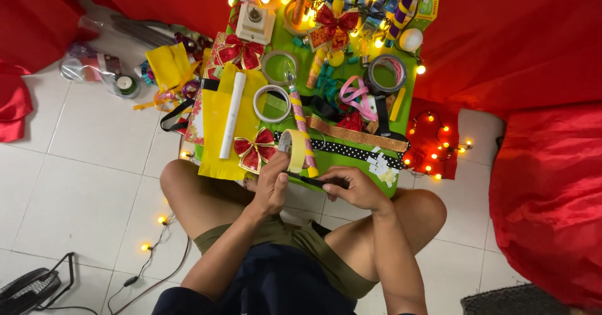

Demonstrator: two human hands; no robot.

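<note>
Sitting cross-legged at the near edge of a green board [401,111], a person's left hand [273,186] grips a yellow tape roll [293,149] while the right hand [356,188] pinches a black tool [311,180], 2 hands close together for working.

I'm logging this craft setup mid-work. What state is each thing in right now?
Left hand: closed around the tape roll.
Right hand: grip pinching a thin dark tool.
Yellow tape roll: held upright, off the board.
String lights: lit.
White paper tube: rolled, lying flat.
Red bow: tied, lying flat.
Polka-dot ribbon: unrolled, flat.
</note>
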